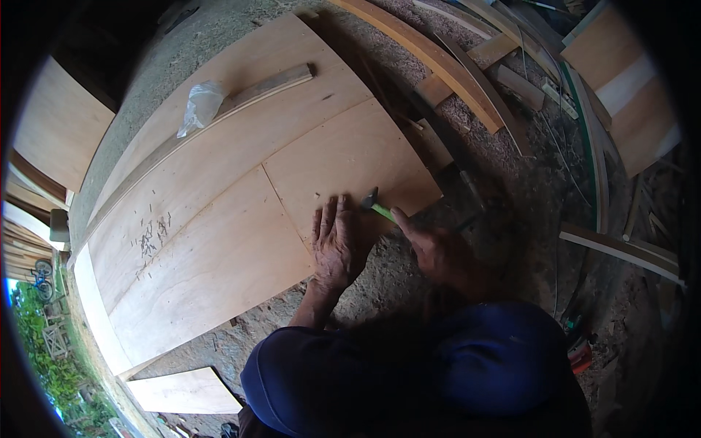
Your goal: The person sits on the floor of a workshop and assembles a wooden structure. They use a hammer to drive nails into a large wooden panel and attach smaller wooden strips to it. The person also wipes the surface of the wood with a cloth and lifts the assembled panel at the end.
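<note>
Rough ground [252, 337] showed round the plywood [219, 255], pieces already butted together, loose nails [152, 235] scattered on top: hammering looked unfinished! My left grip [336, 244] lay flat, fingers outstretched; my right grip [436, 250] wrapped the hammer [382, 210], head low over the plywood.

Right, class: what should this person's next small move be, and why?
Probably a short, controlled tap with the green-handled, dark-headed hammer: the right hand grips it with its head at the pale brown plywood sheet, while the left hand rests on the wood, fingertips close by. Whether a nail stands there, I can't tell.
</note>
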Demonstrator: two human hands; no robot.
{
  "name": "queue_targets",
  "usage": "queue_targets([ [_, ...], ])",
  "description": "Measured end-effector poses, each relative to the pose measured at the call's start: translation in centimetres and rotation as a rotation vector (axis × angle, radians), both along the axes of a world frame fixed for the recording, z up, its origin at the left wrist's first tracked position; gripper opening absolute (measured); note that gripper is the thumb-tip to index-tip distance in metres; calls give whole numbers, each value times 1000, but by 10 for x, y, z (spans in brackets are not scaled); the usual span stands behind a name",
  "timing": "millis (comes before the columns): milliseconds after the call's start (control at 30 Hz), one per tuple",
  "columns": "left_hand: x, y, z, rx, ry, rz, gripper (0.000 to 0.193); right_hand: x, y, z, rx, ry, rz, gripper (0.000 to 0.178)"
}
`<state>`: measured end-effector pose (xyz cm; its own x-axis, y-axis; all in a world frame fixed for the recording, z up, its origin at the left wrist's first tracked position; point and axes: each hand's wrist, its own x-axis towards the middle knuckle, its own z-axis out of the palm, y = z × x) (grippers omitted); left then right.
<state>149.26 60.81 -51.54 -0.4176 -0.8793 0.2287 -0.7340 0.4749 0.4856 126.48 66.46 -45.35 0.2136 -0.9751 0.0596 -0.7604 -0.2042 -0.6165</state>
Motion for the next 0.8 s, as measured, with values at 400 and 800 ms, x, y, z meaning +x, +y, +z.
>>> queue_targets([
  [400, -4, -1, 1, 32, 1, 16, 75, -7, -10, 6, -51, 108, 97, 72],
  [800, 201, -68, -20, -133, 188, 734, 16, 15, -7, -19, 102, 11, -4, 55],
])
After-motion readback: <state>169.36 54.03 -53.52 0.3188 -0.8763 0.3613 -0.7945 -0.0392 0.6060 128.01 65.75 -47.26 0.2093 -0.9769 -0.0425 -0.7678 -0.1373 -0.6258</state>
